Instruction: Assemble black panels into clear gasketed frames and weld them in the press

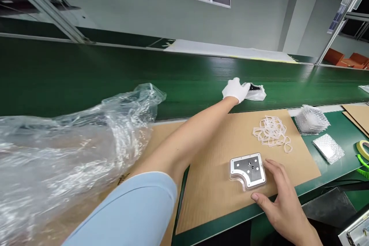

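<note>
The bare right hand [278,196] lies open at the near right, its fingers touching the side of a rounded L-shaped clear plastic housing with a grey metal plate [248,170], which sits on a brown corrugated cardboard sheet [213,200]. The housing looks light, rigid and smooth, best held by its side edges. Beyond lie tangled translucent gasket loops [271,132]. On the far green conveyor belt [86,77], the white-gloved left hand [235,89] curls against a small dark part in a slippery film bag [256,92]; whether it grips cannot be told.
</note>
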Tool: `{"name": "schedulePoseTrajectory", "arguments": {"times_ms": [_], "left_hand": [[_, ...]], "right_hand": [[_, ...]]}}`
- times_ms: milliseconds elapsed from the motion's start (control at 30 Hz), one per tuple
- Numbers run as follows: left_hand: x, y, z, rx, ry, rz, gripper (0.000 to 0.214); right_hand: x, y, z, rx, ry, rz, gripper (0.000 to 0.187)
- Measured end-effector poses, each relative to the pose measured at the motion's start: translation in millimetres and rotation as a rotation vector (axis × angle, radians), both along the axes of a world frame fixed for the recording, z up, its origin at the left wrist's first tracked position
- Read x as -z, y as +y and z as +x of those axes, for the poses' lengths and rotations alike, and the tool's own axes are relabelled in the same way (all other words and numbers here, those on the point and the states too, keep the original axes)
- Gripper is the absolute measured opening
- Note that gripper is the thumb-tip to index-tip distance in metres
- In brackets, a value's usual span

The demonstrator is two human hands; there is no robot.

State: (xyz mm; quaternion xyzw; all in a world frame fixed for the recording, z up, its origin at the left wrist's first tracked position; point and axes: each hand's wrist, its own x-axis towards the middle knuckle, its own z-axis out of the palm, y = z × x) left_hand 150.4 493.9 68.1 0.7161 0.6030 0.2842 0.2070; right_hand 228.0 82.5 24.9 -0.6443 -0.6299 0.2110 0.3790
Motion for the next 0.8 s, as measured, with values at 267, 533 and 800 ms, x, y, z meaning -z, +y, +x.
{"name": "schedulePoseTrajectory", "arguments": {"times_ms": [267,533,800], "left_hand": [[-11.8,-152.9,-64.3,0.565,0.259,-0.004,0.040],[18.0,-233.2,-130.4,0.771,-0.034,-0.251,0.064],[-9.1,-345.8,-118.5,1.081,-0.368,-0.532,0.129]], "right_hand": [[13.3,3.6,-38.6,0.275,-0.055,0.128,0.083],[28.3,20.5,-60.3,0.436,-0.193,0.188,0.050],[-39.1,-104.6,-13.0,0.178,-0.019,0.367,0.045]]}}
